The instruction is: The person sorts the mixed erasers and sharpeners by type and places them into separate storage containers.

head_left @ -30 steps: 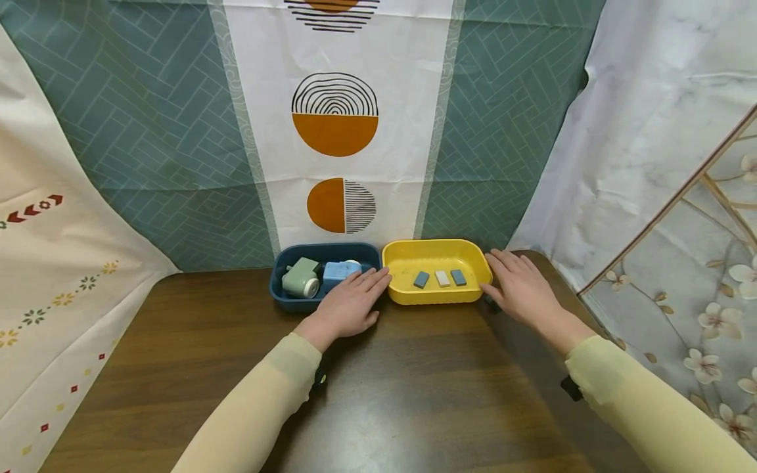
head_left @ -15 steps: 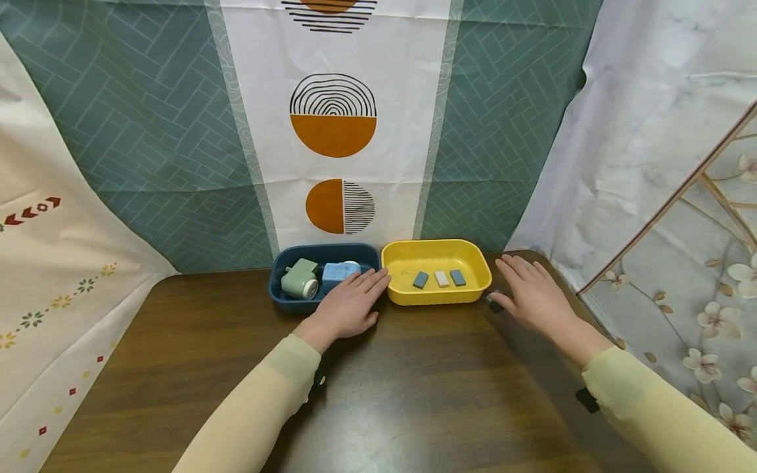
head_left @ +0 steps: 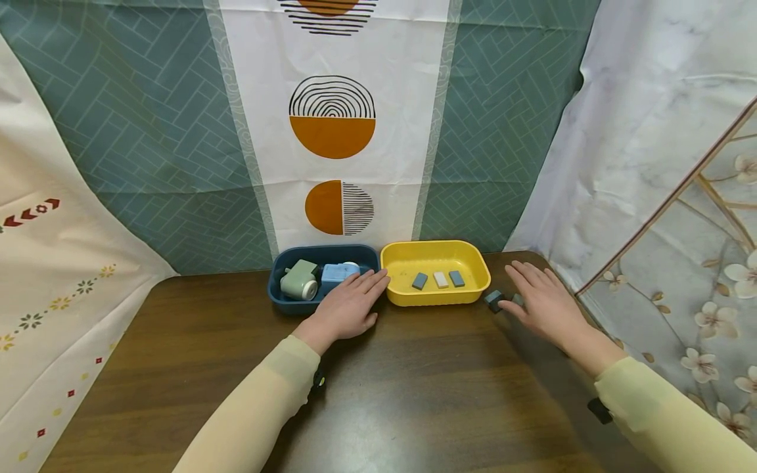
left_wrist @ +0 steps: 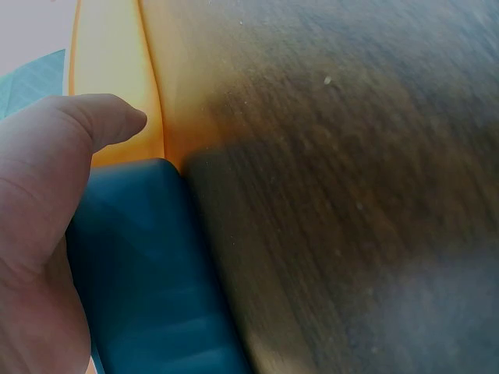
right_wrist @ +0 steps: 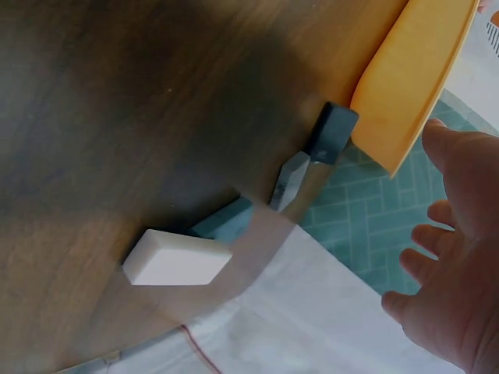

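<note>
My left hand, fingers straight, lies over the right end of a navy tray. In that tray are a green toy-like item and a light-blue one, the latter partly hidden by my fingers. A yellow tray beside it holds two grey-blue blocks and a white block. My right hand is extended above the table, right of the yellow tray, holding nothing. Below it lie small blocks: a dark one, a grey one, a teal one and a white one.
The brown wooden table runs toward me from both trays. A patterned cloth hangs directly behind them. Pale cloth borders the left side, and floral cloth rises close to my right arm.
My right hand has moved right, away from the yellow tray's end, uncovering dark blocks on the table. My left hand has stayed in place on the navy tray.
</note>
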`<state>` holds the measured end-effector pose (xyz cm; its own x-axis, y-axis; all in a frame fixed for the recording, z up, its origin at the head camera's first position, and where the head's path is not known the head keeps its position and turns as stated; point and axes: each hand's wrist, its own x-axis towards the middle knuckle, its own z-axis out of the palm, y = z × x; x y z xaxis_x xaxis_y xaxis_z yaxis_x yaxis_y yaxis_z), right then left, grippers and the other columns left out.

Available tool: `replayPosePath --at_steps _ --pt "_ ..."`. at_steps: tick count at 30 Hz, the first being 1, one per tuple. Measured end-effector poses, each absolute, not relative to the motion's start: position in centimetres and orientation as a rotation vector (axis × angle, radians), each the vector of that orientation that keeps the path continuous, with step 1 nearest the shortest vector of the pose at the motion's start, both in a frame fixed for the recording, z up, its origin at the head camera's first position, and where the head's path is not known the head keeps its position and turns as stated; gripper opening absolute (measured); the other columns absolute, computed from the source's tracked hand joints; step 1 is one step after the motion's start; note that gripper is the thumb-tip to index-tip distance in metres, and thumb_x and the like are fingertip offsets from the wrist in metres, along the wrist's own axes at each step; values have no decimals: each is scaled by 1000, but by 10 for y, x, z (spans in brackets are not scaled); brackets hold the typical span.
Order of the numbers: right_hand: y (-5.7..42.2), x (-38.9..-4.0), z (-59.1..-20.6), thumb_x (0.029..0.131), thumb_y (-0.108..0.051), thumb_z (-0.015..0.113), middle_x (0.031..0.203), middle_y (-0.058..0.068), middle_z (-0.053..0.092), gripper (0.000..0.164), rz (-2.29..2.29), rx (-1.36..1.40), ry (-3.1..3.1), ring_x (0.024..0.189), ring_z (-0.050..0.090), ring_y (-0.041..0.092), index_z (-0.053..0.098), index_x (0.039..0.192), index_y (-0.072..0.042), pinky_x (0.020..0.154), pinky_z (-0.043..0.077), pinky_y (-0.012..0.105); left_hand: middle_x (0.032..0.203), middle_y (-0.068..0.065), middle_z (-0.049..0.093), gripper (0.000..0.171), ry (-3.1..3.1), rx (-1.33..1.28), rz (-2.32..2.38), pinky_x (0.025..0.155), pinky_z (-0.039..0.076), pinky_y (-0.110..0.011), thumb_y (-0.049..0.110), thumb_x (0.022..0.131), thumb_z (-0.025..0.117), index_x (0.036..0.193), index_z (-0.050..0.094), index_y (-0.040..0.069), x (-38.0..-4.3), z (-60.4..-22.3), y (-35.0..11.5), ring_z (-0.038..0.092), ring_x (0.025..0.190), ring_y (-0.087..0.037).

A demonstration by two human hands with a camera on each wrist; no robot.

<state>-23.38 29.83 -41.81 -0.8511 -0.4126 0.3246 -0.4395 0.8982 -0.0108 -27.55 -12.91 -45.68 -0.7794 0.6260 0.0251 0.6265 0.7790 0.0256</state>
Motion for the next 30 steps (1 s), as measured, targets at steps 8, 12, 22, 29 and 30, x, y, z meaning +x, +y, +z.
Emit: replayPosePath --at_steps 8,12,22,29,30 --pt "309 -226 -424 101 -35 83 161 32 49 78 108 622 -2758 148 43 55 50 159 6 120 32 75 185 -2 17 82 -2948 -1042 -63 136 16 -47 34 110 69 177 27 16 -274 -455 -129 22 168 -27" --pt "314 -221 -426 101 -36 82 162 32 48 79 114 601 -2781 150 41 55 49 160 6 121 31 75 185 -1 16 82 -2950 -1032 -45 136 15 -46 34 110 69 178 25 17 -273 -455 -129 22 168 -26" --pt "333 -210 -436 96 -35 87 159 33 50 83 129 584 -2740 148 43 56 51 158 7 118 35 75 185 0 16 82 -2955 -1030 -48 136 15 -46 34 110 69 178 25 18 -274 -455 -129 21 168 -25" --pt "345 -203 -438 92 -32 90 156 34 52 84 134 579 -2717 143 46 57 53 156 8 114 36 77 185 -1 15 82 -2957 -1035 -51 136 15 -46 34 110 68 178 25 17 -274 -454 -128 21 168 -26" --pt "346 -202 -438 92 -31 90 155 34 52 84 130 582 -2711 142 47 57 53 155 8 113 37 77 185 -1 15 82 -2958 -1035 -55 136 15 -46 34 110 69 177 25 17 -274 -454 -128 21 168 -26"
